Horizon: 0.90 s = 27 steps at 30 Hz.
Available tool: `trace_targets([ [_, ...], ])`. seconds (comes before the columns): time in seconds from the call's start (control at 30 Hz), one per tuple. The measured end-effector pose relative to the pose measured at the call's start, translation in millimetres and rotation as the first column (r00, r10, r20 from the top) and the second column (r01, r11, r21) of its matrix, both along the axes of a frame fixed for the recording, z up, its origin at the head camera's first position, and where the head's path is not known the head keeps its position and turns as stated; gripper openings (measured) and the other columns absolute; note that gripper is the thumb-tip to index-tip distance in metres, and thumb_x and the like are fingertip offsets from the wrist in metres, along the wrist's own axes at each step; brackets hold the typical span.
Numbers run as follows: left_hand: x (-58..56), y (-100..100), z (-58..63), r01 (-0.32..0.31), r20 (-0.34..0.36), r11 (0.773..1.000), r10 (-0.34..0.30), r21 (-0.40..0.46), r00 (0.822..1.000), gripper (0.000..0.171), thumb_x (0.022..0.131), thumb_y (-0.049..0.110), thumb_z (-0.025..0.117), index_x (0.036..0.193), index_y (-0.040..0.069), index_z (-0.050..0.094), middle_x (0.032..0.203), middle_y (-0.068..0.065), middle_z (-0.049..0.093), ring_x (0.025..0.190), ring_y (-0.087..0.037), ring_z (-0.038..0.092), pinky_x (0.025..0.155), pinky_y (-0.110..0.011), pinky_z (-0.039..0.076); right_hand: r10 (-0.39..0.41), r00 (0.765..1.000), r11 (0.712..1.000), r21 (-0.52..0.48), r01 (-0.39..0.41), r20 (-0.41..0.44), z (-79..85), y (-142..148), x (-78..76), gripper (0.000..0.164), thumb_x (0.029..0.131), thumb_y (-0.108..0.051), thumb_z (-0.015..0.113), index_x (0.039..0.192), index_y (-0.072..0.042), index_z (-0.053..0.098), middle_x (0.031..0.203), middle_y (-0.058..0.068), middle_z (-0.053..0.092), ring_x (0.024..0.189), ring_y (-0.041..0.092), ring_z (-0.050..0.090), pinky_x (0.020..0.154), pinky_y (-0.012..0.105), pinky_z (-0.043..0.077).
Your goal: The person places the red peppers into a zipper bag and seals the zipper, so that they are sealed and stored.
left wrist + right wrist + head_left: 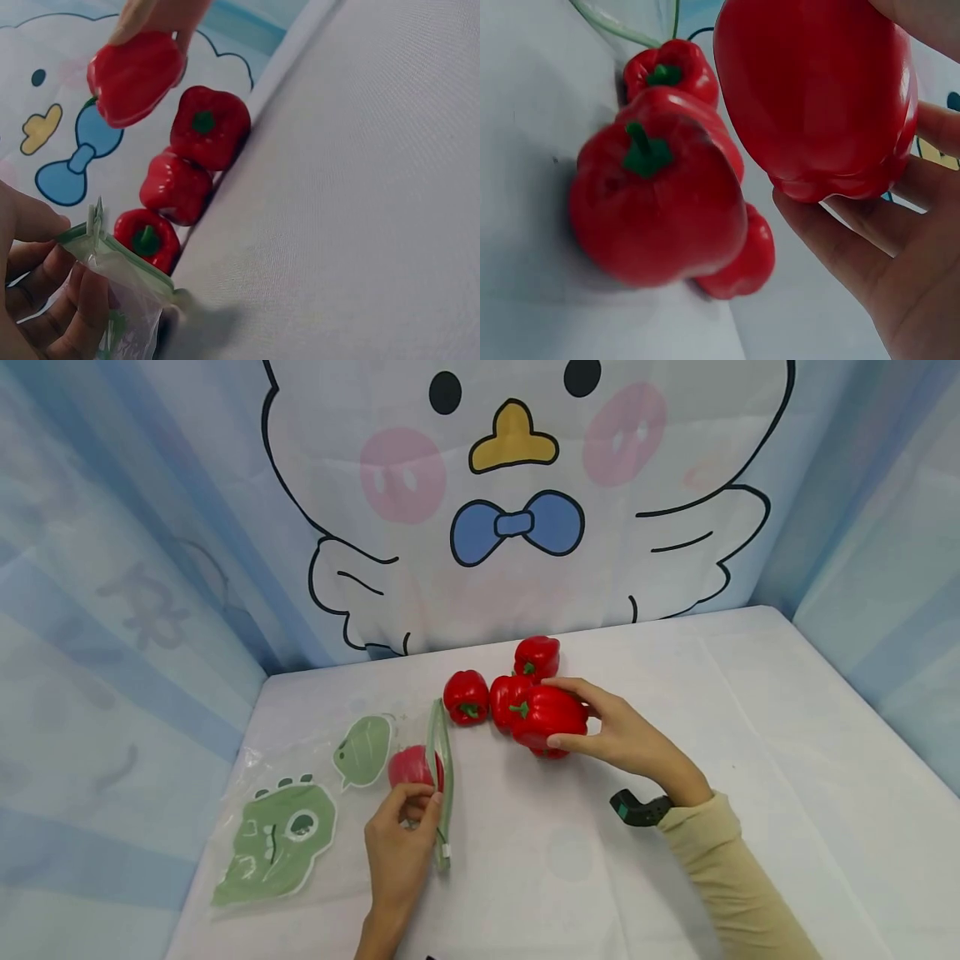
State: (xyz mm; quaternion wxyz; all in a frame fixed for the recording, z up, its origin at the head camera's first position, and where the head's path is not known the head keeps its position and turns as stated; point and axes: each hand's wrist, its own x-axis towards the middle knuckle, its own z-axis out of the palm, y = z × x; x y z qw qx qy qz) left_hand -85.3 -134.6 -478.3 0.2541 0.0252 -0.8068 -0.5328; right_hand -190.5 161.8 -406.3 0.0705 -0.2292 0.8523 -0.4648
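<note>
My right hand grips a glossy red bell pepper by its sides, its green stem pointing left. In the right wrist view this pepper hangs above the others. Below and behind it stand several more red bell peppers, among them one at the left and one at the back. With thumb and fingers my left hand pinches the green-edged opening of a clear zip bag printed with a green dinosaur. Inside the bag, near its mouth, lies another red pepper.
A white cloth covers the table. A black wrist device sits at my right wrist. Behind the table hangs a curtain with a cartoon bird; more blue curtains flank both sides.
</note>
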Motion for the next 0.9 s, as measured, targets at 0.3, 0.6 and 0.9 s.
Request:
trace_targets([
  [0.3,1.0,1,1.0,0.000,0.000,1.000,0.000,0.006,1.000,0.012,0.087,0.001,0.082,0.092,0.010,0.074,0.078,-0.003,0.071,0.061,-0.004,0.059,0.048,-0.015,0.048,-0.014,1.000,1.000,0.001,0.014,0.017,-1.7,-34,5.3,0.070,0.091,-0.035,0.081,0.152,-0.023,0.047,0.145,0.010,0.058,0.130,0.034,0.058,0.095,0.047,0.062],
  [0.6,0.0,1,-0.2,-0.003,0.016,1.000,0.003,-0.019,1.000,0.014,0.088,-0.001,0.080,0.092,0.010,0.073,0.078,-0.001,0.070,0.061,-0.005,0.059,0.049,-0.016,0.049,-0.130,0.990,0.990,0.055,0.127,0.046,2.2,-72,18.9,0.076,0.091,-0.043,0.078,0.154,-0.017,0.044,0.149,0.010,0.057,0.132,0.035,0.057,0.095,0.051,0.061],
  [0.9,0.6,1,0.3,-0.006,-0.012,0.999,0.005,-0.039,1.000,0.013,0.087,-0.001,0.080,0.093,0.009,0.074,0.077,-0.002,0.070,0.061,-0.005,0.058,0.050,-0.015,0.047,-0.222,0.973,0.974,0.058,0.219,0.055,-4.0,-104,28.1,0.073,0.090,-0.039,0.078,0.151,-0.012,0.048,0.146,0.012,0.061,0.129,0.035,0.061,0.096,0.055,0.061],
])
